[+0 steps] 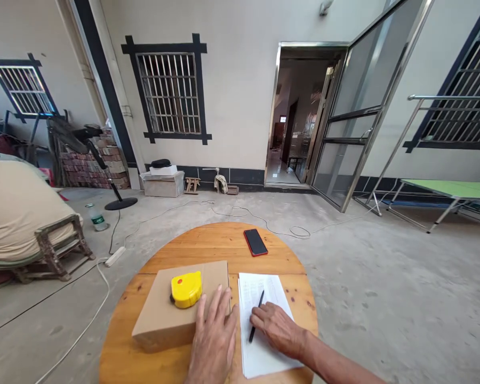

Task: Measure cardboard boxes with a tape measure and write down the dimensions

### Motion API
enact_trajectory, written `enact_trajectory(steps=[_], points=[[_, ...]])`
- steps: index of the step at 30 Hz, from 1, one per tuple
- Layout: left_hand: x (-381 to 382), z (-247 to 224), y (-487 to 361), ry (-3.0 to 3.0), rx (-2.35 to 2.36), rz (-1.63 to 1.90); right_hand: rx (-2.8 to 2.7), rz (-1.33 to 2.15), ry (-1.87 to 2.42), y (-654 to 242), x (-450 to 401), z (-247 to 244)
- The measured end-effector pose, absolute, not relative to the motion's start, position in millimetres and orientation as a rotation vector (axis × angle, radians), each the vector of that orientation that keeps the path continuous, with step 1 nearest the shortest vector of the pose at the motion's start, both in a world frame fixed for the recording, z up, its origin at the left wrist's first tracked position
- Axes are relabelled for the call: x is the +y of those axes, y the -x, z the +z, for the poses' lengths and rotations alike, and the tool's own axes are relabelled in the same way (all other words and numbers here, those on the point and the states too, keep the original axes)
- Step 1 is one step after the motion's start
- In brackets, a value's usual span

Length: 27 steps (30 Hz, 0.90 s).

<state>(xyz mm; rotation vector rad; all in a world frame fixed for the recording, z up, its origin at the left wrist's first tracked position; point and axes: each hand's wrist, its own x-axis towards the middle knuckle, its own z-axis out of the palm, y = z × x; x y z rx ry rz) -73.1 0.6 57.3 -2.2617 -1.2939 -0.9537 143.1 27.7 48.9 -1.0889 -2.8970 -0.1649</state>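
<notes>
My left hand (214, 338) rests with fingers stretched out against the near right corner of a brown cardboard box (162, 298). On top of the box sits a yellow tape measure (187, 288), just beyond my left fingertips and apart from them. My right hand (278, 326) pinches a black pen (260, 300) at its middle, over a small stack of white paper (260, 362). Faint rows of marks show on the upper part of the top sheet, too small to read. The pen slants across the paper.
A black phone with a red edge (255, 242) lies at the far side of the round wooden table (208, 240). Cables (300, 232) run over the concrete floor. Around stand a fan (120, 202), a wooden chair (60, 248), a green folding table (448, 188) and an open door (356, 117).
</notes>
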Motion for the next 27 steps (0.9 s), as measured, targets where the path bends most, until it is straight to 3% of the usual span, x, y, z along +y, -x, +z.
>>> enact_trajectory(steps=[7, 16, 21, 27], points=[[9.9, 35.5, 83.6, 2.26, -1.293, -0.983, -2.149, 0.029, 1.141, -156.1, 8.5, 74.2], [-1.3, 48.6, 115.5, 2.27, -1.399, -0.831, -1.321, 0.274, 1.378, -203.8, -31.4, 120.0], [-23.3, 49.8, 102.0, 2.287, -1.452, -0.949, -0.89, 0.576, 1.127, -212.1, -46.4, 102.6], [-60.9, 29.3, 42.6, 2.663, -1.337, -0.977, -0.691, 0.801, 1.196, -206.1, -50.5, 50.8]])
